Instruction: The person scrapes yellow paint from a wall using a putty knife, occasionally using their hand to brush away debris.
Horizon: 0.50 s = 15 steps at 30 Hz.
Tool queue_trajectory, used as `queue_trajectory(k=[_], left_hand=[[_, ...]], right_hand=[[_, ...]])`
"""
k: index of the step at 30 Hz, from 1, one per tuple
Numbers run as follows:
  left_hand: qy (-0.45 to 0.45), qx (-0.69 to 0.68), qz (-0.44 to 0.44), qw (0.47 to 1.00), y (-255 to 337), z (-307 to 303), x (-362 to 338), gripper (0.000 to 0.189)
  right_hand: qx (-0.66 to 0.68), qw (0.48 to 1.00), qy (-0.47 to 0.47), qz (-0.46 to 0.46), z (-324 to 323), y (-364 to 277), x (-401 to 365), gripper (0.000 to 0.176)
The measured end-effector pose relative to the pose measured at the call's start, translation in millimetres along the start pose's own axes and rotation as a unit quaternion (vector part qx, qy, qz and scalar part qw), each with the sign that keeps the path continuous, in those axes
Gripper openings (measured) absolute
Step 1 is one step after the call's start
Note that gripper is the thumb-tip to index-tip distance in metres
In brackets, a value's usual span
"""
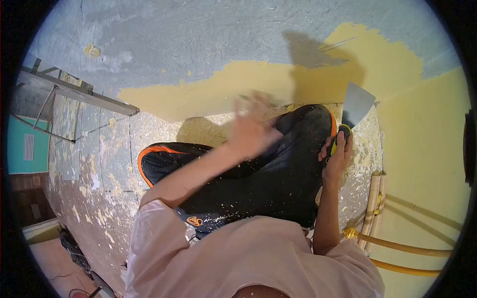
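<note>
My right hand is closed around the dark and yellow handle of a putty knife. Its wide metal blade points up, near the foot of the wall and beside my right knee. Over my crossed legs in black trousers, my left hand is smeared by motion. Its fingers look spread, and I make out nothing held in them. Ahead, the wall has bare grey plaster above and a ragged band of yellow paint below.
Paint flakes litter the floor and my trousers. A metal-legged wooden stand is at the left. Bamboo-like poles and a yellow-brown chair-like frame stand at the right by the yellow side wall. Dark cables lie lower left.
</note>
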<state>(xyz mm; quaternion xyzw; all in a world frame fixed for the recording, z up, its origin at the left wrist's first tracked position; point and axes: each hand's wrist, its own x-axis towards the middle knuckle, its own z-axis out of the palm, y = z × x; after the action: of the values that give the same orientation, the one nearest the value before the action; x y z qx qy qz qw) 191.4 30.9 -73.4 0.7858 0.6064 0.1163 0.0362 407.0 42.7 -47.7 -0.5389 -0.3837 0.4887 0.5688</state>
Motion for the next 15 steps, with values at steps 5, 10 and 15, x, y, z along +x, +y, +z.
queue_trajectory(k=[5,10,15], left_hand=[[-0.193,-0.076,0.012,0.978,14,-58,-60,0.055],[-0.149,0.063,0.079,0.984,-48,-71,-137,0.047],[-0.011,0.229,-0.145,0.963,-86,-99,-145,0.044]], right_hand=[[0.064,0.996,0.065,-0.001,-4,9,3,0.023],[0.108,0.993,0.051,0.011,-6,7,8,0.024],[0.103,0.994,0.046,0.009,-8,10,9,0.025]])
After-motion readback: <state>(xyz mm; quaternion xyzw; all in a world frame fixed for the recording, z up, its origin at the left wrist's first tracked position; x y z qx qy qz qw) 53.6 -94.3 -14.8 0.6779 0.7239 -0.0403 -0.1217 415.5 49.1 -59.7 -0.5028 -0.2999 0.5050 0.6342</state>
